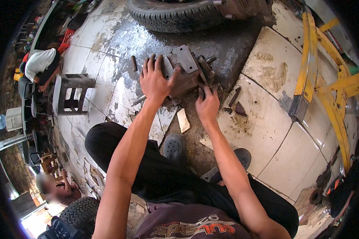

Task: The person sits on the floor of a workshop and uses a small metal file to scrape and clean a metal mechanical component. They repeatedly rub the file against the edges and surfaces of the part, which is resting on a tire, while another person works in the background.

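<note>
While left fingers (pixel 151 66) wide-splayed on grimy metal block (pixel 184 84), right fingers (pixel 208 93) half-curled at its edge, grip unclear.

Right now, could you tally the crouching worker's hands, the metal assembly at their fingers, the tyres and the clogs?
Hands: 2 (left hand, right hand)
Metal assembly: 1
Tyres: 2 (top tyre, lower-left tyre)
Clogs: 2 (left clog, right clog)
Total: 7
</note>
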`<state>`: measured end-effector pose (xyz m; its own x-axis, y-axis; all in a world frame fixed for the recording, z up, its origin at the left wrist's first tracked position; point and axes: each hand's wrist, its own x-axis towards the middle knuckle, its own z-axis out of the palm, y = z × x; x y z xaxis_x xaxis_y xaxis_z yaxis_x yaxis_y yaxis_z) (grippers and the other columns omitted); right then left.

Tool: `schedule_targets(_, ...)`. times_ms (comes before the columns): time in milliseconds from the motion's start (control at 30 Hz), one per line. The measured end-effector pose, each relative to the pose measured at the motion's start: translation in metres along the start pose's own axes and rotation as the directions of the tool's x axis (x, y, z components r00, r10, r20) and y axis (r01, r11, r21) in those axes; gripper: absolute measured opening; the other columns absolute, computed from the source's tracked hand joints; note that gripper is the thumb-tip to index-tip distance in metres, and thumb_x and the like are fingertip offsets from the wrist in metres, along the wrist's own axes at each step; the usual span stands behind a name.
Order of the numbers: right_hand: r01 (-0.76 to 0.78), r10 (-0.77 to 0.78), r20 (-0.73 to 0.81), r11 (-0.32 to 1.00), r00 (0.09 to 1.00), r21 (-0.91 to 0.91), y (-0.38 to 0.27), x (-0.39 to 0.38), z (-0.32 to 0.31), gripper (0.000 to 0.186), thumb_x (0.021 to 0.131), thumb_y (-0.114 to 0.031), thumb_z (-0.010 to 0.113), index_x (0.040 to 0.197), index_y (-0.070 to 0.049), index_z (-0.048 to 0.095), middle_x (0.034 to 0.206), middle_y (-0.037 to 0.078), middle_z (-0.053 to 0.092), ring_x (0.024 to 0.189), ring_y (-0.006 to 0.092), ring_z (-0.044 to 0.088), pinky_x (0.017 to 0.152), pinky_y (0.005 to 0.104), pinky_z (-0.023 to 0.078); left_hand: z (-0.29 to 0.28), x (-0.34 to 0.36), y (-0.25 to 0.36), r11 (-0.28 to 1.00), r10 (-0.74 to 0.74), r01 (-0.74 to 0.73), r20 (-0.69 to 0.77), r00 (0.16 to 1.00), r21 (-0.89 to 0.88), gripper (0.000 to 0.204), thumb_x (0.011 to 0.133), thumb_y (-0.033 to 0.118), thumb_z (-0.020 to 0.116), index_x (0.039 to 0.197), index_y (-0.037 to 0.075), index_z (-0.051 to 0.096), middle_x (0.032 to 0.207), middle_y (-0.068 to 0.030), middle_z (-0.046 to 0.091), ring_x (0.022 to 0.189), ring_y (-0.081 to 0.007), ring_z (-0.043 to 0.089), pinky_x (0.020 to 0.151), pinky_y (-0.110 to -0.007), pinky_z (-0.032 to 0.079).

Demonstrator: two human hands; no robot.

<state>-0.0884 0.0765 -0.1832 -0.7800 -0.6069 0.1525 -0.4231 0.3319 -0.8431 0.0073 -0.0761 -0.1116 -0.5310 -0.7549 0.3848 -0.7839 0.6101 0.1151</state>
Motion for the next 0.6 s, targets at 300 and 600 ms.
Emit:
schedule_targets(300, 0.038, -0.039, -0.086, 0.999, 0.996, -0.015, 0.001, 0.004, 0.010, 0.019, 0.091, -0.007, 0.064, 0.108, 0.001, 0.066, 0.096, 0.032, 0.062, 0.090, 0.0521, 0.061, 0.077, 0.0554, 0.050, 0.000, 0.003, 0.000, 1.000, -0.004, 0.004, -0.014, 1.000, 0.009, 0.080, 0.085, 0.067, 0.063, 0.137, 0.006, 0.056, 0.143, -0.0170, 0.052, 0.138, -0.0368, 0.043, 0.109, -0.050, 0.037)
schedule_targets(600, -0.001, -0.005, -0.102, 0.998, 0.995, -0.058, -0.002, -0.002, 0.015, 0.017, 0.092, -0.009, 0.062, 0.104, 0.002, 0.066, 0.097, 0.031, 0.064, 0.091, 0.0512, 0.061, 0.078, 0.0544, 0.050, -0.004, 0.004, 0.002, 1.000, 0.008, -0.009, -0.028, 1.000, -0.027, 0.077, 0.088, 0.062, 0.063, 0.137, 0.004, 0.053, 0.140, -0.0167, 0.054, 0.136, -0.0360, 0.045, 0.110, -0.049, 0.037)
